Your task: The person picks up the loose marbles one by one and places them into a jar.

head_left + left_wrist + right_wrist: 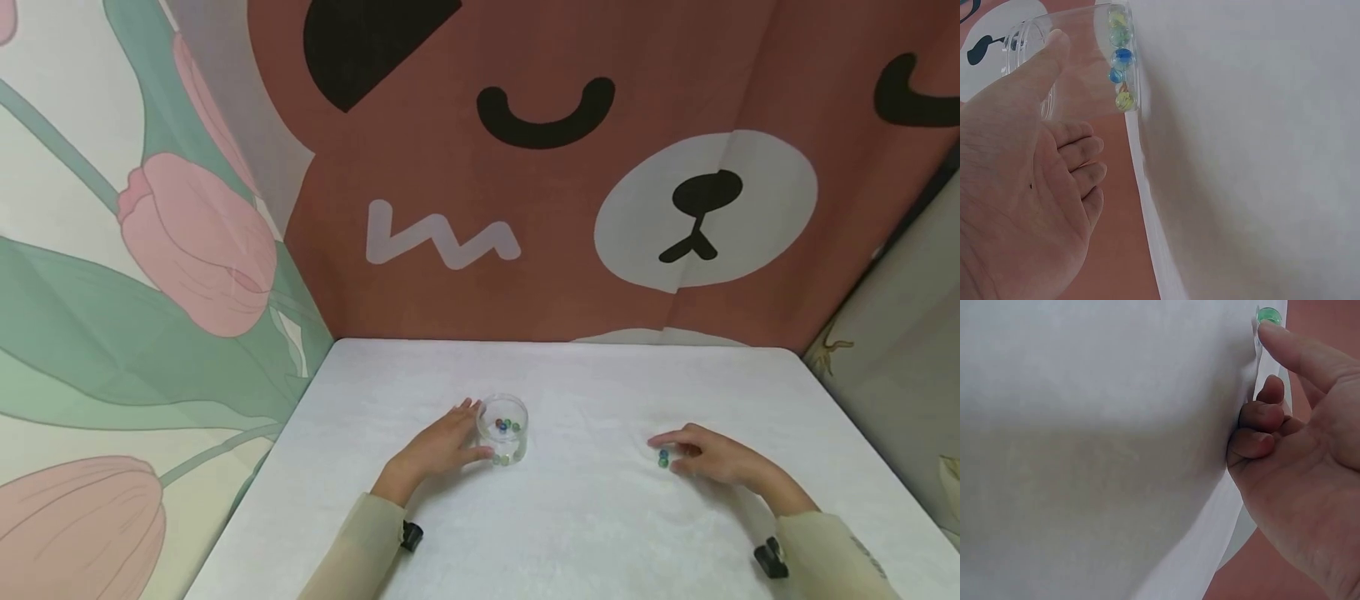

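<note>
A clear jar (502,429) stands upright on the white table, with several glass marbles (1122,57) at its bottom, green, blue and yellowish. My left hand (442,442) holds the jar from its left side, thumb in front and fingertips behind. In the left wrist view the thumb lies across the jar wall, and the index finger is hidden. Farther right, a blue marble (663,454) and a green marble (1269,315) lie together on the table. Around these two, my right hand (716,457) has its index finger and thumb parted, the thumb tip close to the green one; the other fingers are bent in.
The white table (577,533) reaches back to a brown curtain (420,300) printed with a bear's face. A flowered cloth (202,250) hangs along the left side, and a pale cloth (900,358) along the right.
</note>
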Demonstrator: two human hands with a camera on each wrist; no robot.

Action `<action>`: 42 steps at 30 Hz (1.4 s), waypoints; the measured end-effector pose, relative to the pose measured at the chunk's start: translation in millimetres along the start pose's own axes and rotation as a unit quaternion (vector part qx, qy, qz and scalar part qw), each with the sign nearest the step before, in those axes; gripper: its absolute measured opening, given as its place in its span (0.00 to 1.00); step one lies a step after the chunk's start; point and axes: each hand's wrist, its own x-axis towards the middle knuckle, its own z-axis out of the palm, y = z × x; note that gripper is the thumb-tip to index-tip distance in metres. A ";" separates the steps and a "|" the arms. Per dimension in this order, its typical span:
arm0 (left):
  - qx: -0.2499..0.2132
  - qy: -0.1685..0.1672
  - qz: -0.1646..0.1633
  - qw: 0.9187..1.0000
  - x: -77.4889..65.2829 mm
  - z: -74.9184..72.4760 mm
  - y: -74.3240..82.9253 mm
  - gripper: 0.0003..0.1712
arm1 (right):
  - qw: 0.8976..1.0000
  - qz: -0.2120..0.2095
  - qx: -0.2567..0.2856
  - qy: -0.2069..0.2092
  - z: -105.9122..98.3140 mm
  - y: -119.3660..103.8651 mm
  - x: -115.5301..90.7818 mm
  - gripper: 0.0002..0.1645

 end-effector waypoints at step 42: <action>0.010 -0.007 0.004 1.000 0.9 -1.7 1.7 0.53 | 0.998 0.047 0.004 0.044 0.4 -5.5 4.6 0.11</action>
